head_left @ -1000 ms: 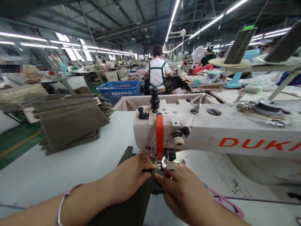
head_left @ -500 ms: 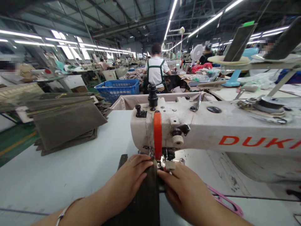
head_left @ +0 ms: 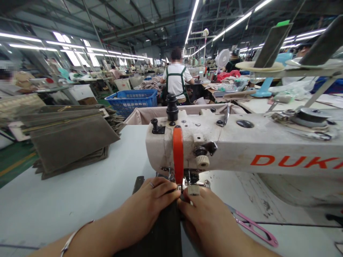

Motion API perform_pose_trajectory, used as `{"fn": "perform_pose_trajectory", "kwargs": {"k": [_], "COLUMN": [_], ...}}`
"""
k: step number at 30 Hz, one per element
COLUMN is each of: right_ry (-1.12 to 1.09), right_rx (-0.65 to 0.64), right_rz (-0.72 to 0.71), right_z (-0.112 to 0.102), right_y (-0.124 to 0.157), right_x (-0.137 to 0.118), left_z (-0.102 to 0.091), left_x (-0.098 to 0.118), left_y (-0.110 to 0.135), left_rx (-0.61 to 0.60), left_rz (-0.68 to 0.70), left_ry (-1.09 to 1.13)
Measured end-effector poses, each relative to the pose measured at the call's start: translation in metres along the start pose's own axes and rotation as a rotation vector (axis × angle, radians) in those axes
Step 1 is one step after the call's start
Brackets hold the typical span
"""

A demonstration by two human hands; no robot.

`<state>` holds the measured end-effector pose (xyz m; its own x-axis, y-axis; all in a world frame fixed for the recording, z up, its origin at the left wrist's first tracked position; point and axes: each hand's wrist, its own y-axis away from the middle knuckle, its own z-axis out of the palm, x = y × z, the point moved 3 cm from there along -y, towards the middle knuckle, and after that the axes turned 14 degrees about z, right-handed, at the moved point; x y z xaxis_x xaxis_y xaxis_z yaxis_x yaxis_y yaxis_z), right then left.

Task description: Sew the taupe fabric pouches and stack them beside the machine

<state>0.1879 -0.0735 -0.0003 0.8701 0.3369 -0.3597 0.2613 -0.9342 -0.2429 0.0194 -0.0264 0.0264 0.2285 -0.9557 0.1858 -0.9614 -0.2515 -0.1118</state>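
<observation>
A strip of dark fabric (head_left: 167,230) runs from the lower edge of the view up to the needle area of a white sewing machine (head_left: 227,150). My left hand (head_left: 151,203) lies over the fabric, fingers close together, its fingertips pressing the edge just before the needle. On the other side, my right hand (head_left: 205,212) is curled with thumb and index finger pinching the fabric edge near the presser foot. An orange guard (head_left: 178,153) hides the needle. Pink thread snips (head_left: 257,228) lie on the table beside my right wrist.
A pile of dark fabric pieces with zippers (head_left: 69,139) rests at the table's left. Behind the machine are a cloth-lined bin (head_left: 142,114) and a blue basket (head_left: 131,98). Thread cones (head_left: 272,44) stand at right. A person (head_left: 175,78) sits ahead, back turned.
My left fingertips have moved slightly right, closer to the right hand, at the needle. The right fingers have curled in more at the fabric edge. The view has shifted slightly.
</observation>
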Motion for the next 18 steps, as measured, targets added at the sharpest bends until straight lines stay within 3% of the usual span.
{"fn": "perform_pose_trajectory", "kwargs": {"k": [4, 9, 11, 14, 16, 18], "right_ry": [-0.026, -0.007, -0.004, -0.02, -0.028, -0.036], "right_rx": [0.029, -0.075, -0.1, -0.102, -0.093, -0.085], "right_rz": [0.004, 0.038, 0.039, 0.029, 0.021, 0.014], "right_z": [0.001, 0.004, 0.004, 0.002, 0.001, -0.001], "right_y": [0.002, 0.002, 0.003, 0.002, 0.002, 0.001], "right_x": [0.002, 0.005, 0.005, 0.004, 0.004, 0.004], "left_z": [0.0, 0.0, -0.004, -0.007, -0.003, 0.001], "left_x": [-0.006, -0.009, -0.007, -0.006, -0.006, -0.007], "left_y": [-0.003, -0.002, 0.01, 0.044, 0.063, 0.072], "left_rx": [0.002, 0.017, 0.083, 0.247, 0.265, 0.257], "left_rz": [0.029, -0.008, -0.149, -0.567, -0.768, -0.867], "left_ry": [0.04, 0.07, 0.008, -0.126, -0.089, 0.055]}}
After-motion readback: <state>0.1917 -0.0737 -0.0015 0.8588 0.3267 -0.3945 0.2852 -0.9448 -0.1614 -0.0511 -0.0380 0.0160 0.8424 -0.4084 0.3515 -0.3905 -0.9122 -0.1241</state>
